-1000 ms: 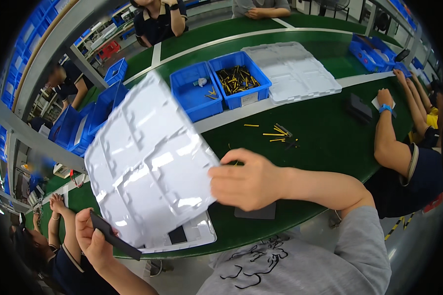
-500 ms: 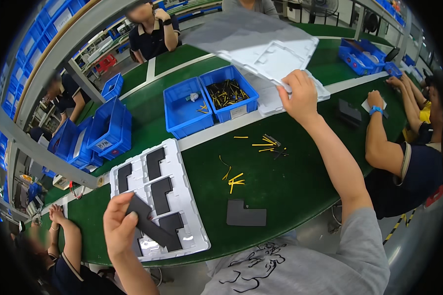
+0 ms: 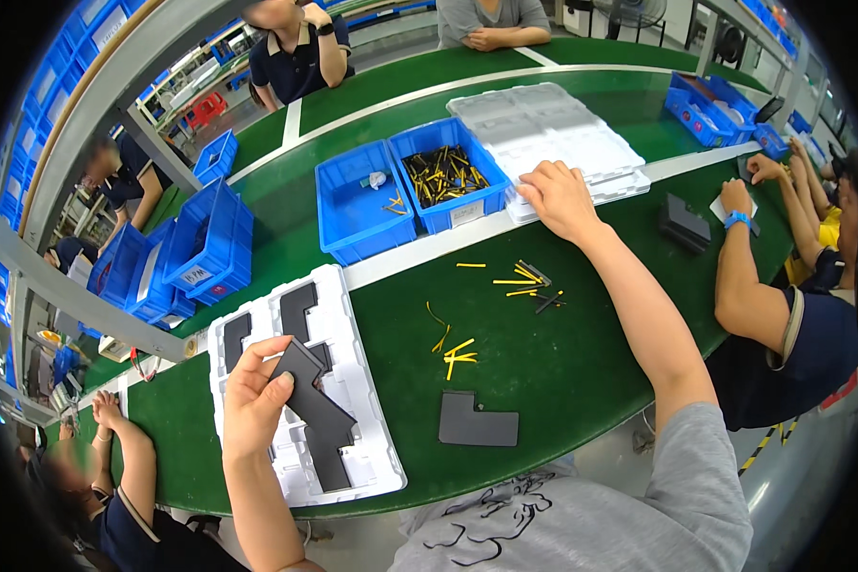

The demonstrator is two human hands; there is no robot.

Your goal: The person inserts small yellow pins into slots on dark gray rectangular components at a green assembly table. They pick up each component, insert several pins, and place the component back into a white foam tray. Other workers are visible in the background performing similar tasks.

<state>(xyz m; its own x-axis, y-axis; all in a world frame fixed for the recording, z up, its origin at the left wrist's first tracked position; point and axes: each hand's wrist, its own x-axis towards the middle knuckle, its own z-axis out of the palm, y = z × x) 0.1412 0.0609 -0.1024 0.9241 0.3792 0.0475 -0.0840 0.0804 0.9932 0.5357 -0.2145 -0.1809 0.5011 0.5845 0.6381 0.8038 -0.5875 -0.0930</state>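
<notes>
My left hand (image 3: 255, 405) is closed on a black L-shaped part (image 3: 307, 389), thumb on its face, and holds it above a white moulded tray (image 3: 377, 419). More black L-shaped parts, such as one black piece (image 3: 298, 307), lie in that tray's pockets, partly hidden by the hand. On the near edge of a stack of white trays (image 3: 601, 143) rests my right hand (image 3: 562, 202), fingers apart over the top tray. Another black L-shaped part (image 3: 479, 419) lies by itself on the green table (image 3: 582, 353) in front of me.
Loose yellow strips (image 3: 461, 357) and a small pile of yellow and black strips (image 3: 529, 277) lie mid-table. Beyond them stand a blue bin of strips (image 3: 491, 202) and a nearly bare blue bin (image 3: 338, 243). Stacked blue bins (image 3: 210, 253) stand left. Co-workers sit around; a black block (image 3: 684, 224) lies right.
My right hand has lowered the raised tray onto the stack, and it now lies flat there. My left hand has turned its black part and shifted slightly right and away from me.
</notes>
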